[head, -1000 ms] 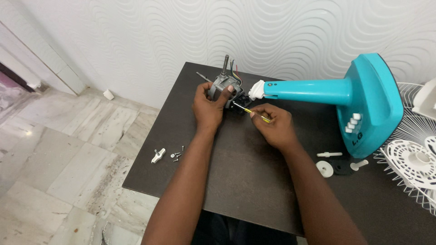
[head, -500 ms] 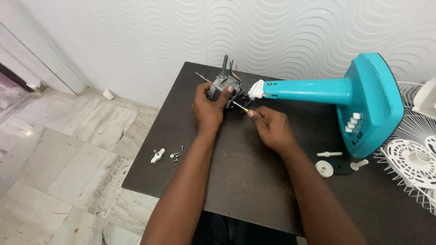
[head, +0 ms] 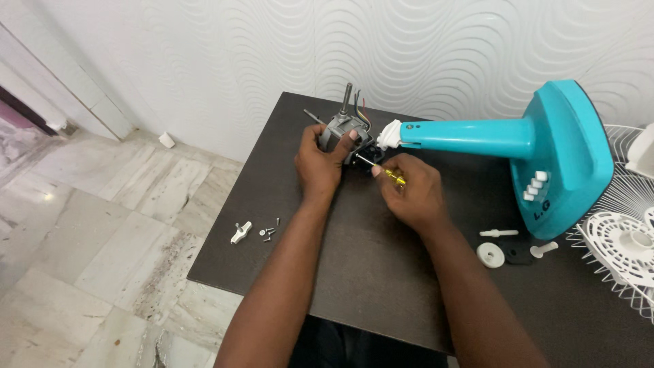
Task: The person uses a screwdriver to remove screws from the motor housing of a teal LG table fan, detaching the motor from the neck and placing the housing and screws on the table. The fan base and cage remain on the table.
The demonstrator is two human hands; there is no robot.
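The dark table (head: 354, 272) took up most of the view, w/ a turquoise fan stand (head: 531, 146) lying on its side across the far right, base toward the white grille (head: 623, 249) at the edge. The stand's neck ended in a white joint (head: 390, 134), right beside the work.

The grey fan motor (head: 340, 129) sat near the far edge, shaft pointing up, coloured wires coming off the back. The left hand (head: 319, 163) was clamped round the motor housing, thumb over the top, steadying it. The right hand (head: 409, 187) was closed on a small yellow-handled screwdriver (head: 388, 174), its tip at the motor's near side, just below the left thumb.

By my read this was a screw-driving step on the motor body; loosening or tightening, couldn't tell. The next move looked to call for keeping the blade square in the screw head while the left hand stopped the motor twisting.

Smaller bits: a white cap (head: 490, 255), a black plate (head: 518, 253) and white pegs (head: 543, 249) near the stand's base; a white wing piece (head: 240, 232) and loose screws (head: 268, 233) at the table's left edge.
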